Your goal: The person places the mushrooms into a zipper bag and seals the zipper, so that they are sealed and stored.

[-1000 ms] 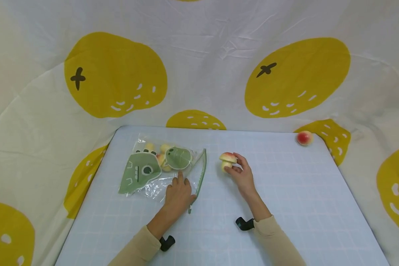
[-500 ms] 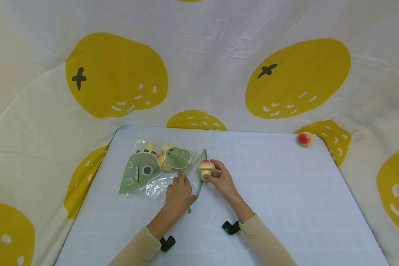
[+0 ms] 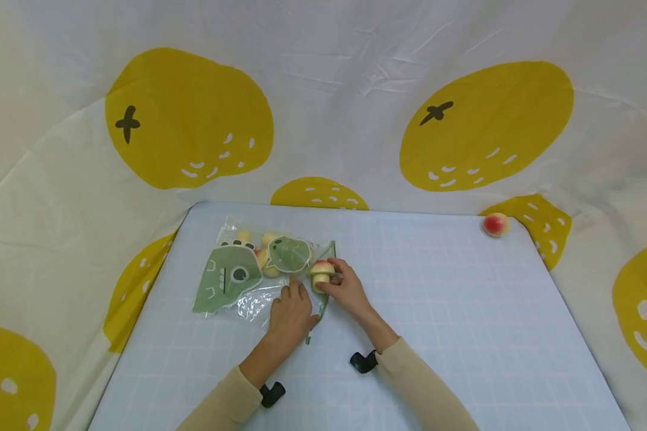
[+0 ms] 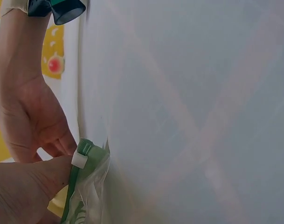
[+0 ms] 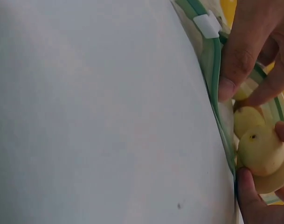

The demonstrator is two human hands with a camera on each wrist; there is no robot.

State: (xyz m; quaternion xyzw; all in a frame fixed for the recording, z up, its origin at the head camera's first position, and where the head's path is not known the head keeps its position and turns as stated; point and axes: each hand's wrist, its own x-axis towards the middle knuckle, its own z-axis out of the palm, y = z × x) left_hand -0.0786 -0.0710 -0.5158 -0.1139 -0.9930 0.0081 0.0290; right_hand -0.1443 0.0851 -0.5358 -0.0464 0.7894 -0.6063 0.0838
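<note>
A clear zip bag [image 3: 253, 302] with green dinosaur-like prints lies at the left of the table, with several yellow and red toy pieces inside. My left hand [image 3: 290, 314] rests on it; the thumb touches the green zip edge [image 5: 216, 70] and the fingers spread across the mouth. With my right hand [image 3: 347, 290] I pinch a toy mushroom [image 3: 322, 275], red-topped and pale-stemmed, at the bag's mouth. The right wrist view shows the mushroom's stem end [image 5: 261, 151] between thumb and fingers, close to the green edge. A white slider [image 4: 79, 159] sits on the zip.
A red and yellow round toy piece [image 3: 496, 225] lies at the table's far right corner. The pale checked table [image 3: 463, 311] stretches out right of the hands. Behind it hangs a white cloth [image 3: 334, 108] with large yellow fruit prints.
My right hand has carried the mushroom leftward, from beside the bag to its mouth. My left hand has stayed on the bag.
</note>
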